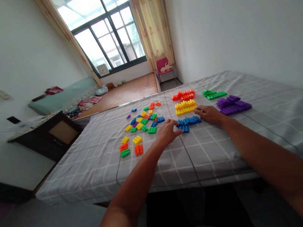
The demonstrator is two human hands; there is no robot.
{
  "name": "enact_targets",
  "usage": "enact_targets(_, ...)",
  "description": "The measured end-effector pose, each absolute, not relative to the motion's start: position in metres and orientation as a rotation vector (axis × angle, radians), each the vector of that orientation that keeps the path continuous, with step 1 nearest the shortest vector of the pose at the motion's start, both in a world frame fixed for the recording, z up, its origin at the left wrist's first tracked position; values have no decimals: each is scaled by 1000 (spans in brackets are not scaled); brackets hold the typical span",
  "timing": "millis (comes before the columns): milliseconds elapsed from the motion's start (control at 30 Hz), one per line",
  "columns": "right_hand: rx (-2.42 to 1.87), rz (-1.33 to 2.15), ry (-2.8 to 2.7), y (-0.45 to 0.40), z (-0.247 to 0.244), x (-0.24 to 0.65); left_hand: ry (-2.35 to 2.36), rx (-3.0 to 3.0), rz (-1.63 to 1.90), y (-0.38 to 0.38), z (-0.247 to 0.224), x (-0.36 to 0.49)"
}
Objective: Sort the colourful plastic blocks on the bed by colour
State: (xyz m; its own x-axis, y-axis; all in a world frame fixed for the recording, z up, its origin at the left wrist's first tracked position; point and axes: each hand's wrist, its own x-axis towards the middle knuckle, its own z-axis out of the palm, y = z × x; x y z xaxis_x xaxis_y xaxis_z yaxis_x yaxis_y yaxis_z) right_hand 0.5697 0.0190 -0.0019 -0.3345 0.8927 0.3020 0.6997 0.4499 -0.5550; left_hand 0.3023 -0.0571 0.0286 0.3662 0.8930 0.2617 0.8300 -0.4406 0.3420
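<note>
On the checked cloth, a group of blue plastic blocks (189, 121) lies between my two hands, one short piece sticking out toward me. My left hand (168, 132) grips its left end, thumb on the near piece and fingers by the longer row. At the right end, my right hand (208, 113) rests with fingers bent and slightly apart, fingertips close to the blue row; contact is hard to make out. Just beyond are rows of yellow blocks (186, 107) and red-orange blocks (183, 95). Purple blocks (234, 104) and green blocks (213, 94) lie to the right.
A loose spread of mixed-colour blocks (144, 121) covers the cloth left of my left hand, with orange blocks (139, 150) nearer me. The cloth-covered surface (160, 169) ends in front of my body. A dark cabinet (61, 136) stands at left, a pink chair (163, 66) at the back.
</note>
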Motion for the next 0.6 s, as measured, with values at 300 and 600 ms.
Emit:
enact_targets(300,-1362,341,-2047,18,-2,571,1931,2488,217,7,42,258)
enact_targets(600,-1364,326,-2113,16,-1,569,1921,2433,225,10,38,255)
